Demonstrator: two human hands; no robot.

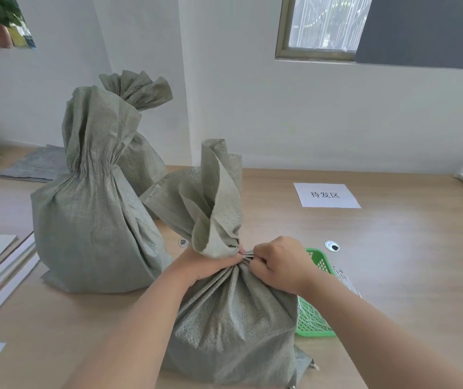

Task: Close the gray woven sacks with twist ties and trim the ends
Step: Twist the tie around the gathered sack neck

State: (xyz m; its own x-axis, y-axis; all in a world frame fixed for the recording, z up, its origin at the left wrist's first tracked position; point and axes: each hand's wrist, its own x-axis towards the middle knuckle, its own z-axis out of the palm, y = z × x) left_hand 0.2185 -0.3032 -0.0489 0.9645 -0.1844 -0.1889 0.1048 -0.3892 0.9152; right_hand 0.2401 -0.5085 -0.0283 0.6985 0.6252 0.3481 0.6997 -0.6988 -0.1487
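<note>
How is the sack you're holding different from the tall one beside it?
The near sack is gripped at its neck by the left hand and right hand; the tall sack stands untouched. The near sack's top flops sideways; the tall sack's top rises straight. The near sack looks shorter. Both are gray woven and stand on the table.

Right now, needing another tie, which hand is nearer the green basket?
Right. The right hand pinches the twist tie beside the green basket; the left hand grips the sack farther left.
</note>
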